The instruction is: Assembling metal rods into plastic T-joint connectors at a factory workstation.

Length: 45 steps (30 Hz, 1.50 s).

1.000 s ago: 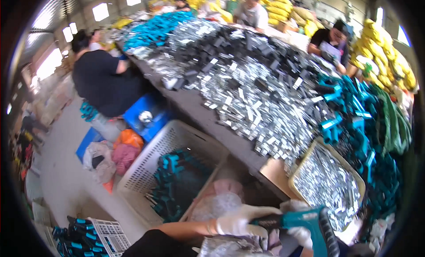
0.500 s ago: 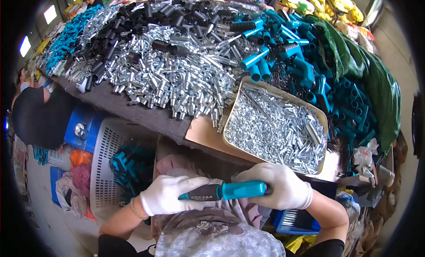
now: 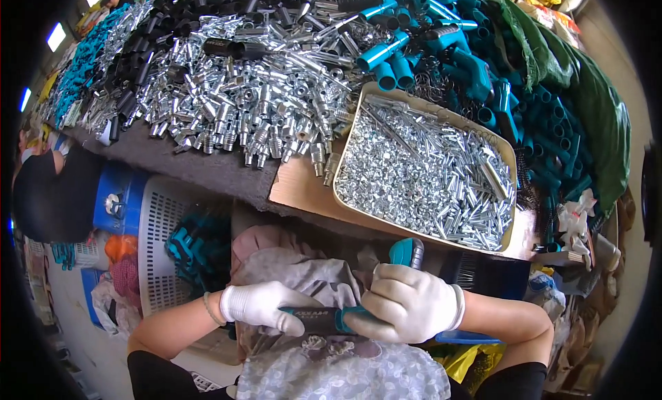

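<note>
Over my lap I hold a teal-and-black pistol-shaped screwdriver handle (image 3: 322,322) in both white-gloved hands. My left hand (image 3: 265,309) is closed round the black barrel end. My right hand (image 3: 412,303) wraps round the teal part, and the bent grip with its dark edge rises above the knuckles. Most of the middle of the handle is hidden under my right fingers. Beyond the hands, a cream tray (image 3: 386,225) full of small shiny metal pieces and rods stands on the table.
Heaped on the table are silver metal fittings (image 3: 234,100), black tubes (image 3: 148,62) and teal housings (image 3: 476,79), with a green sheet (image 3: 586,117) at the right. A white perforated basket (image 3: 162,262) holds teal parts on my left. A person's dark sleeve (image 3: 55,196) is beyond it.
My right hand has turned the handle, so its teal grip now points up. My left hand has slid slightly lower along the barrel end. The whole view has shifted a little.
</note>
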Tool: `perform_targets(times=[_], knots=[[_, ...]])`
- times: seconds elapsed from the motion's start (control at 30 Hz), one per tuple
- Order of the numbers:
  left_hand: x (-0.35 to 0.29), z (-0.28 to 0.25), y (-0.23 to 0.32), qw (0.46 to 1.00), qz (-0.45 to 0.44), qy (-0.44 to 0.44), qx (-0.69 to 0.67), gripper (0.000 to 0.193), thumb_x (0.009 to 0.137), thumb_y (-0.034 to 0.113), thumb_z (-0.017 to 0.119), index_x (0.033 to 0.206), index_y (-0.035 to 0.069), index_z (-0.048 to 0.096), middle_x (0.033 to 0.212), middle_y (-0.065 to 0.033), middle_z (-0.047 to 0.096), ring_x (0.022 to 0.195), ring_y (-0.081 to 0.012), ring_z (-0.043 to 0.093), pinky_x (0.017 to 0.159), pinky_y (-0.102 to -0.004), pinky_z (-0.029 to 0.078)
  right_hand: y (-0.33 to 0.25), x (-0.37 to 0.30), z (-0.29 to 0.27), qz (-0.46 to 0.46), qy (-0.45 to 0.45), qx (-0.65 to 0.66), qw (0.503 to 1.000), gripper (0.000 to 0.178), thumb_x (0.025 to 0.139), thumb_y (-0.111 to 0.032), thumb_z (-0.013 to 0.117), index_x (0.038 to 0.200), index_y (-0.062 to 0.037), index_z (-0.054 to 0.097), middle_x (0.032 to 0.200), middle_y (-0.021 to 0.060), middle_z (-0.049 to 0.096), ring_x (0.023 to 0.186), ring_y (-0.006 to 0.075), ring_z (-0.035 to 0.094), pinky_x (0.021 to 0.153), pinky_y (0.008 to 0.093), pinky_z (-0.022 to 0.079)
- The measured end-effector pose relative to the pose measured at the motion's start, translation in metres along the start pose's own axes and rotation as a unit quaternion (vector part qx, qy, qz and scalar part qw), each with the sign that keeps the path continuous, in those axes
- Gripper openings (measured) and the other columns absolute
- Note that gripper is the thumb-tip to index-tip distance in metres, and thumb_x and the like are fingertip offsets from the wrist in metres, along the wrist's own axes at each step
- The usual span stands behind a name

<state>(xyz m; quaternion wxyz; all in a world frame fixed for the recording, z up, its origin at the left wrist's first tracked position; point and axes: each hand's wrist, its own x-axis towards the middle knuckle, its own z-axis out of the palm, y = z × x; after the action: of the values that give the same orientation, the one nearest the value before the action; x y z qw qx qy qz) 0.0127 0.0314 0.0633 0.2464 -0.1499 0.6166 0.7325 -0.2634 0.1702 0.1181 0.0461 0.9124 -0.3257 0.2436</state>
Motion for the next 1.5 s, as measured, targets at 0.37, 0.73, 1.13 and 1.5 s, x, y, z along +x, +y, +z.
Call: perform_targets(times=[0.37, 0.73, 1.13, 1.5], knots=[[-0.007, 0.011, 0.042, 0.696, 0.152, 0.327, 0.621, 0.057, 0.079, 0.045, 0.078, 0.126, 0.015, 0.069, 0.078, -0.0022, 0.056, 0.059, -0.0221, 0.061, 0.055, -0.0356, 0.049, 0.016, -0.016, 0.015, 0.573, -0.135, 0.664, 0.461, 0.056, 0.085, -0.009, 0.080, 0.137, 0.0010, 0.062, 0.102, 0.0089, 0.074, 0.077, 0.0130, 0.071, 0.075, 0.0296, 0.061], [0.008, 0.013, 0.025, 0.733, 0.074, 0.374, 0.563, 0.035, 0.081, 0.036, 0.080, 0.098, 0.008, 0.066, 0.083, -0.0155, 0.071, 0.076, -0.0345, 0.073, 0.066, -0.0413, 0.057, -0.011, -0.018, 0.028, 0.495, 0.010, 0.597, 0.631, 0.053, 0.098, -0.028, 0.061, 0.142, -0.0007, 0.054, 0.137, 0.0228, 0.062, 0.122, 0.0328, 0.065, 0.104, 0.0403, 0.051], [0.024, 0.015, -0.022, 0.777, 0.129, 0.528, 0.318, 0.034, 0.075, 0.026, 0.086, 0.100, 0.009, 0.071, 0.082, -0.0136, 0.069, 0.073, -0.0333, 0.071, 0.069, -0.0409, 0.058, -0.027, -0.021, 0.039, 0.414, 0.299, 0.316, 0.799, 0.041, 0.100, -0.030, 0.055, 0.116, 0.0057, 0.067, 0.115, 0.0241, 0.071, 0.107, 0.0374, 0.069, 0.100, 0.0462, 0.051], [0.032, 0.017, -0.054, 0.713, 0.176, 0.528, 0.426, 0.041, 0.076, 0.026, 0.080, 0.113, 0.011, 0.073, 0.084, -0.0115, 0.072, 0.075, -0.0314, 0.071, 0.070, -0.0399, 0.057, -0.020, 0.012, 0.031, 0.248, 0.247, 0.295, 0.889, 0.037, 0.094, -0.030, 0.054, 0.104, -0.0008, 0.074, 0.122, 0.0233, 0.067, 0.117, 0.0442, 0.064, 0.105, 0.0474, 0.048]])
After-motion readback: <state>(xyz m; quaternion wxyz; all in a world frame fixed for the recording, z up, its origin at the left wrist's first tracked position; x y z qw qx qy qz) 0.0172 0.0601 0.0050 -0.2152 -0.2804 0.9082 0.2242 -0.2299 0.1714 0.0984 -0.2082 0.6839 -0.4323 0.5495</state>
